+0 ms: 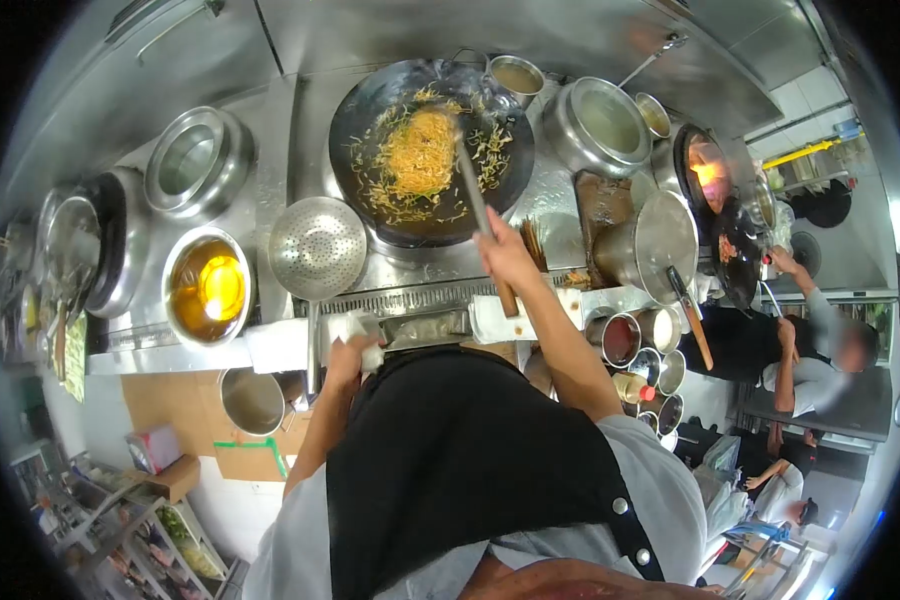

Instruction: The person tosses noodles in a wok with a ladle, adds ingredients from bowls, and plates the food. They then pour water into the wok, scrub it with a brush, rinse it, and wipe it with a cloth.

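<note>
A large dark wok [345,150] on the stove holds a heap of orange-yellow noodles [420,150], with shreds spread around it. My right hand [510,255] is closed round the long handle of a metal utensil [470,180] whose head reaches into the wok at the noodles' right side. At the counter's front edge my left hand [348,362] is closed on a white cloth [355,328]. Just left of it stands the handle of a perforated ladle [318,248], which lies left of the wok.
A bowl of amber oil [210,287] stands at the left, near a steel pot [183,160]. Right of the wok are another pot [610,120], a strainer [667,245] and sauce containers [620,340]. Co-workers [820,345] stand at the right near a flaming burner [708,172].
</note>
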